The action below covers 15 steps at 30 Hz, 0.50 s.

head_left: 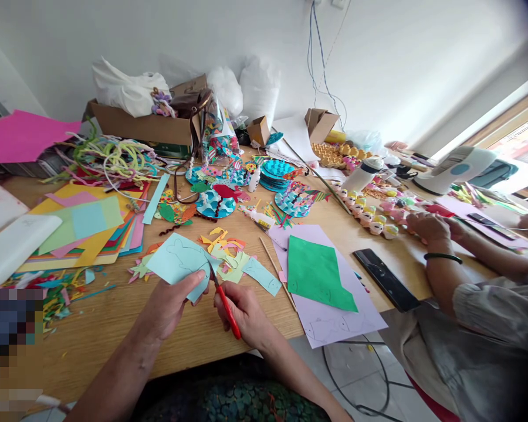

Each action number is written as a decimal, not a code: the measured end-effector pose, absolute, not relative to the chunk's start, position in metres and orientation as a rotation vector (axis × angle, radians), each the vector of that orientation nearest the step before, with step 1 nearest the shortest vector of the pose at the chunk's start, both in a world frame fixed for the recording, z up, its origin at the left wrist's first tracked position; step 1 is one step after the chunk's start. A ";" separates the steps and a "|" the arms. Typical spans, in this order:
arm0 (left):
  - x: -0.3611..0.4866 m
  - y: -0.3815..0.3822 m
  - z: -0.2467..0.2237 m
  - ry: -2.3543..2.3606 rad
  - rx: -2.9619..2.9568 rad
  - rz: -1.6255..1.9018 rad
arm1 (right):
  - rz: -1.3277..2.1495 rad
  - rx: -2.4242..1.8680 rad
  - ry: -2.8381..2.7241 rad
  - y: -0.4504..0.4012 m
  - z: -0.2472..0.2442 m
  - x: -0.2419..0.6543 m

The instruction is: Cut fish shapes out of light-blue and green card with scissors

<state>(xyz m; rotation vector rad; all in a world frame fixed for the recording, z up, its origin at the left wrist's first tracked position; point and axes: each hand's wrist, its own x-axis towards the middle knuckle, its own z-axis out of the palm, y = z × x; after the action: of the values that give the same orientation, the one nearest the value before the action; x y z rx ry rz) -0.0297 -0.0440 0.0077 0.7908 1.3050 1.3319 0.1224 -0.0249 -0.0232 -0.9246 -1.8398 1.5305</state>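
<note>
My left hand (171,305) pinches a light blue sheet of paper (176,255) with a drawn outline on it, thumb on top. Red-handled scissors (225,308) are in my right hand (246,313), their blades at the right edge of that sheet. Paper scraps (231,255) in yellow, orange and pale green lie just beyond the sheet, beside a cut light blue strip (262,275). Right of my hands, a green paper piece (317,272) rests on a lilac sheet (334,328) with pencilled shapes.
Coloured paper sheets (110,234) and small clippings (64,299) lie at left. Behind are pipe cleaners (118,161), decorated blue discs (215,202) and a glue bottle (259,218). A black phone (385,278) lies at right, near another person's hands (429,227) and small chick figures (374,220).
</note>
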 end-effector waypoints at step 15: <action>-0.026 -0.045 0.008 1.276 0.789 1.337 | 1.546 -0.913 -1.832 -0.024 -0.027 0.123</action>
<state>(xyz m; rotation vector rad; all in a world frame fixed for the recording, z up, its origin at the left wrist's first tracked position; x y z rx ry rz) -0.0262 -0.0449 0.0080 0.7894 1.2764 1.3367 0.1231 -0.0244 -0.0269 -0.9125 -1.8321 1.5457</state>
